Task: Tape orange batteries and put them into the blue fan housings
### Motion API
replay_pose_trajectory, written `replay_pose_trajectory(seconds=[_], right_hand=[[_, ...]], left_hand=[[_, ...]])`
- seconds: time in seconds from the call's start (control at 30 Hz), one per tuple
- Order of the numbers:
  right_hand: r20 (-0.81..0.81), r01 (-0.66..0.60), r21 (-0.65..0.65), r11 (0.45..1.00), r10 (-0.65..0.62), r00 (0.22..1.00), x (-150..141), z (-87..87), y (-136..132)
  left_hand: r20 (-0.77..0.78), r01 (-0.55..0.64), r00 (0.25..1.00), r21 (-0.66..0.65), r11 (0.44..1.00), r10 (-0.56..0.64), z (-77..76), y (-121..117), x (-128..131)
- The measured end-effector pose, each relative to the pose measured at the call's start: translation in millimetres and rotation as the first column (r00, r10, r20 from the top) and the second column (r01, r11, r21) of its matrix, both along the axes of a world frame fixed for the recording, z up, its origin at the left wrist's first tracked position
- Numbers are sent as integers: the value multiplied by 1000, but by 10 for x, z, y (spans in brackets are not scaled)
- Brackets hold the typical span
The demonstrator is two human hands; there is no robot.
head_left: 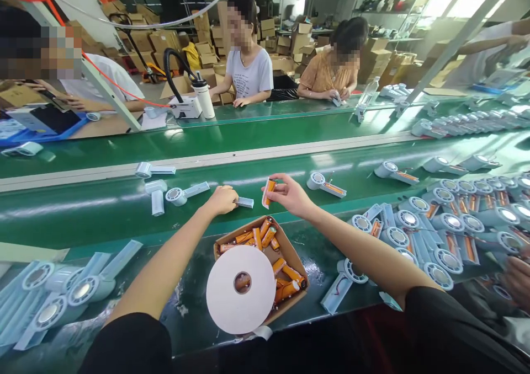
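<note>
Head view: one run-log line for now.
left hand: holding pale-blue plastic part | right hand: holding orange cylinder with white strip | below: brown cardboard box, more cylinders inside, white roll overlapping

Your tabletop held one white roll and one open box; orange cylinders and pale-blue devices overlapped too much to count.

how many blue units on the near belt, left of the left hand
3: rear unit near the divider, front unit just before it, right unit closest to the left hand.
</note>
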State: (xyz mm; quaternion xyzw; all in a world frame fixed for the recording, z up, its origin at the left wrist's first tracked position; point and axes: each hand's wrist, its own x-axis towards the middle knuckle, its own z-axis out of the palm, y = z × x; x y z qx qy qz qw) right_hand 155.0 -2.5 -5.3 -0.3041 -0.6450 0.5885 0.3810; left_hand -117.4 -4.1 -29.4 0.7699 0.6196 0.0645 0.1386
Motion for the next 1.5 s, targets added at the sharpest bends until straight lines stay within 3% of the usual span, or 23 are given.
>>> replay_pose_trajectory(seconds=[0.07,0.13,0.2,0.5,0.73,1.07,1.17,1.3,1.4,1.5], right_hand=[[269,-31,143,989,-9,963,-208,-61,151],[526,-120,289,950,-53,849,-373,-77,243],[661,-223,361,906,-80,746,-500,-68,287],[896,-530,343,775,-100,433,-647,-121,298],[945,-559,290,777,-142,294,-554,-98,405],[958,-609,261,749,-125,257,-787,-47,335],[934,-570,304,763,-122,335,-746,41,358],[829,-407,447,797,-197,524,-412,224,223],[758,-312,472,824,-199,621,82,307,-116],[683,-318,343,884,-2,730,656,304,-591]], left_hand=[[43,23,999,-59,998,-20,33,35,-63],[83,30,996,-102,994,-21,70,46,-136],[113,4,994,-113,994,9,89,39,-181],[144,-237,960,-26,971,238,-70,82,100],[174,-263,949,-19,965,262,-53,150,241],[238,-297,926,-26,955,294,-73,-13,337],[238,-292,926,-40,956,293,-8,4,361],[247,-226,940,-64,972,235,234,-58,378],[269,-161,949,-42,986,166,448,-491,397],[272,3,962,-68,998,15,543,-1334,450]])
